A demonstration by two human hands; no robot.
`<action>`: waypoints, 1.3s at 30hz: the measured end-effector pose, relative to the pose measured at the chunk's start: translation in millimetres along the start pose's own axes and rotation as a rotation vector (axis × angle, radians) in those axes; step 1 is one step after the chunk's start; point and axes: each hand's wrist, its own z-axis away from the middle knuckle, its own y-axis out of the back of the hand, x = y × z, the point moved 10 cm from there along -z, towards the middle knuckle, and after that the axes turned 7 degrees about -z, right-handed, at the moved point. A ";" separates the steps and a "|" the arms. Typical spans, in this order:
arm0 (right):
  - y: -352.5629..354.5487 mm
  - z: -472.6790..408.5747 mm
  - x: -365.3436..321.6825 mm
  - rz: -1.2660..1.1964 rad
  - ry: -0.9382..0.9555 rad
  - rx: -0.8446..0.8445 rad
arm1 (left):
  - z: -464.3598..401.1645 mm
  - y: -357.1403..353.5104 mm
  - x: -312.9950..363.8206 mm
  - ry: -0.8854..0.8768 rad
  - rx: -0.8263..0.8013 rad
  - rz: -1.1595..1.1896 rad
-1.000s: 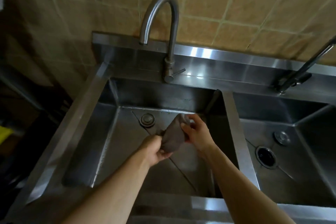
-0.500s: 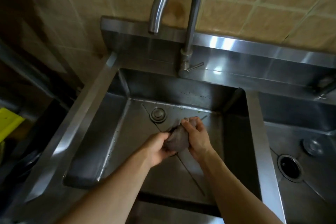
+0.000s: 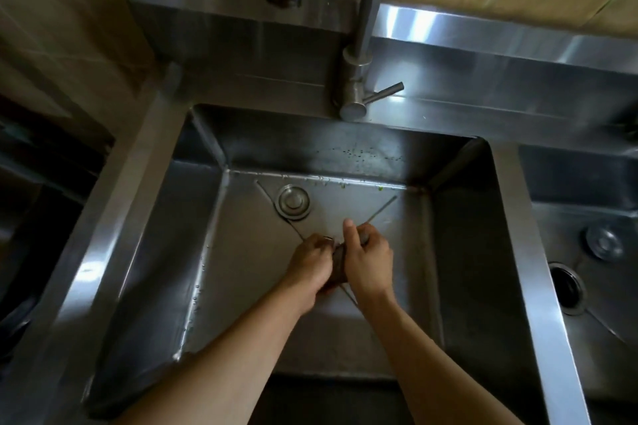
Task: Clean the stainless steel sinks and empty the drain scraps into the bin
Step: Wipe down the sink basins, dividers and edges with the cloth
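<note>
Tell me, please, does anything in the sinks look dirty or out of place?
Yes. Small green scraps and dark specks lie along the back wall of the left sink. In the right sink, the drain hole is open, its strainer out.

We reach into the left sink (image 3: 145, 286), our left hand (image 3: 308, 264) and right hand (image 3: 367, 262) side by side with the cloth (image 3: 339, 260) between them. The drain plug (image 3: 293, 202) lies behind them, the faucet (image 3: 355, 93) on the ledge farther back. The right sink (image 3: 621, 321) sits beyond the divider (image 3: 528, 252), holding an open drain (image 3: 566, 288).
</note>
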 end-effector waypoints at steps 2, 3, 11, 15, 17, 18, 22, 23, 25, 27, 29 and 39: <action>-11.0 -9.3 15.8 0.036 -0.094 -0.041 | -6.7 8.9 9.8 -0.164 0.126 -0.224; -16.4 -14.1 25.3 0.056 -0.145 -0.060 | -7.8 10.3 12.1 -0.214 0.157 -0.278; -56.7 -36.2 112.9 -0.058 -0.573 -0.204 | -43.3 0.6 14.0 -0.461 0.271 -0.555; -74.1 -38.1 143.3 -0.082 -0.699 -0.226 | -55.7 -5.1 12.1 -0.546 0.282 -0.597; -74.1 -40.0 155.9 -0.162 -0.771 -0.171 | -63.7 -7.5 9.7 -0.549 0.278 -0.627; -75.9 -39.5 157.2 -0.184 -0.800 -0.177 | -68.0 -8.4 7.5 -0.539 0.271 -0.649; -81.1 -32.8 155.5 -0.165 -0.859 -0.214 | -77.7 -12.1 4.7 -0.549 0.266 -0.750; -81.9 -32.1 156.9 -0.166 -0.871 -0.226 | -77.9 -12.9 4.2 -0.555 0.262 -0.755; -82.9 -28.3 157.5 -0.212 -0.903 -0.243 | -77.7 -13.8 2.4 -0.570 0.260 -0.753; -80.0 -27.7 157.3 -0.199 -0.907 -0.247 | -78.5 -13.6 -0.7 -0.561 0.238 -0.727; -74.0 -25.5 153.2 -0.161 -0.905 -0.238 | -78.5 -14.9 -4.3 -0.552 0.185 -0.680; -49.7 -16.6 98.6 -0.335 -0.572 -0.370 | -74.9 4.3 -42.9 0.065 0.084 -0.052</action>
